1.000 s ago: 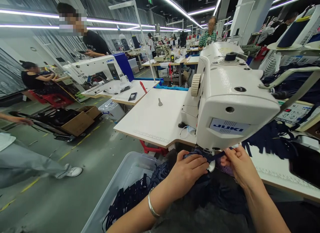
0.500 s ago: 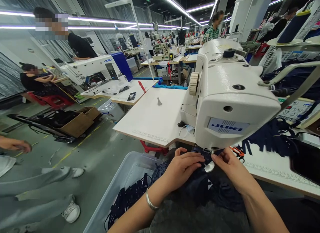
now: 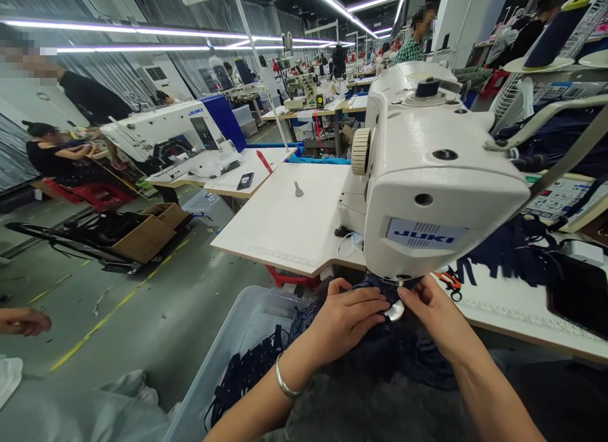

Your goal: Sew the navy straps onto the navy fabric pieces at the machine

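Under the head of the white sewing machine [image 3: 441, 195] lies dark navy fabric [image 3: 375, 280], gathered close to the needle area. My left hand [image 3: 349, 315], a silver bangle at its wrist, grips this fabric from the left with fingers together. From the other side my right hand [image 3: 430, 306] pinches the fabric by the needle, thumb and index finger closed. A shiny round metal piece [image 3: 395, 311] shows between my hands. More navy fabric hangs over my lap. The machine head hides the exact stitching point.
At lower left a clear plastic bin [image 3: 237, 315] holds navy strips [image 3: 237, 372]. Orange-handled snips [image 3: 450, 284], a phone [image 3: 579, 293] and navy pieces [image 3: 513, 252] lie on the right. A small grey metal piece [image 3: 298, 189] rests on the white tabletop [image 3: 275, 220]. A co-worker's hand [image 3: 26, 322] is far left.
My hands keep their grip beside the needle, with little visible movement. At the left, a co-worker's legs have shifted, and the standing person in black appears further left.
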